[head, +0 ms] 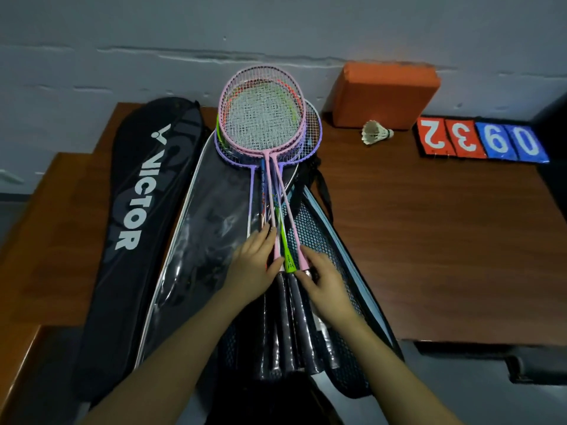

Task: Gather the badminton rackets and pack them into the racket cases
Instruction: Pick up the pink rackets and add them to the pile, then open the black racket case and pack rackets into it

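Observation:
Several badminton rackets point(264, 118) lie stacked on an opened racket case point(325, 240) with a mesh lining, heads toward the wall, dark grips toward me. A pink-framed racket is on top, purple, green and orange ones beneath. The case's clear flap point(208, 222) lies open to the left. My left hand point(254, 268) rests on the shafts from the left with fingers nearly straight. My right hand point(322, 280) touches the shafts and grip tops from the right, fingers loosely bent. A second black case marked VICTOR point(138, 191) lies closed at the left.
A brown wooden table point(429, 240) carries everything. At the back stand an orange block point(383, 96), a white shuttlecock point(374, 132) and a flip scoreboard point(481, 141) with red and blue number cards. A dark object point(552, 133) sits at the right edge.

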Demonstrator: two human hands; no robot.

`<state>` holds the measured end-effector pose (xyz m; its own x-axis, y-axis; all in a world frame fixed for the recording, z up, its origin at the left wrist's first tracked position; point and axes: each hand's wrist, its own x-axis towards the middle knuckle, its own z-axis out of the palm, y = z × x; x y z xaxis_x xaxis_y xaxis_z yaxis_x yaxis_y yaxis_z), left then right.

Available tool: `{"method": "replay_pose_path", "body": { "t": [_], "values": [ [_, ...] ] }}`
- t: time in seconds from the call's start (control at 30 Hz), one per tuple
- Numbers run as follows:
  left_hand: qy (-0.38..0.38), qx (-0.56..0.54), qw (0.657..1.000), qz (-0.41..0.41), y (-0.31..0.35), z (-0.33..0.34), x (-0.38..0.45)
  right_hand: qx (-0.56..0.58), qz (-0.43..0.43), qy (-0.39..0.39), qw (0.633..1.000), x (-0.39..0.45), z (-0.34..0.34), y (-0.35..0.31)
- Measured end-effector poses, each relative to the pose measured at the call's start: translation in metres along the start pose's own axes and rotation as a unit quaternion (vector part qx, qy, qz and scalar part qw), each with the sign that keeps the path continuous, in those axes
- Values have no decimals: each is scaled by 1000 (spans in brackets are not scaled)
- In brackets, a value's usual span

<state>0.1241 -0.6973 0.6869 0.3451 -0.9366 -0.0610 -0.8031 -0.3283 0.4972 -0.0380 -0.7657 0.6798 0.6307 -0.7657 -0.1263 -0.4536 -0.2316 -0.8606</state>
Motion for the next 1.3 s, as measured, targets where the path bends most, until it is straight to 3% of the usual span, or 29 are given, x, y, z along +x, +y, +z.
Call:
{"method": "replay_pose_path", "body": {
  "t": [0.17, 0.33, 0.57, 0.67, 0.83, 1.0, 1.3],
  "values": [
    [-2, 46, 999, -24, 2, -1, 4, -162, 12, 2, 987, 13, 1, 5],
    [-24, 82, 996, -32, 8, -6, 7, -239, -12, -10, 971, 14, -5, 4],
    [17, 104, 994, -7, -18, -46, -19, -249, -104, 38, 962, 16, 9, -36],
    [45, 107, 993, -22, -54, -63, -37, -241, -145, 55, 958, 24, 35, -61],
    [35, 108, 991, -72, -134, -93, -66, -215, -152, 18, 964, 46, 107, -98],
    [-31, 99, 991, -84, -210, -117, -74, -205, -86, 2, 975, 62, 187, -133],
    [-81, 101, 991, -15, -253, -109, -92, -224, 49, -6, 973, 79, 261, -151]
  ]
}}
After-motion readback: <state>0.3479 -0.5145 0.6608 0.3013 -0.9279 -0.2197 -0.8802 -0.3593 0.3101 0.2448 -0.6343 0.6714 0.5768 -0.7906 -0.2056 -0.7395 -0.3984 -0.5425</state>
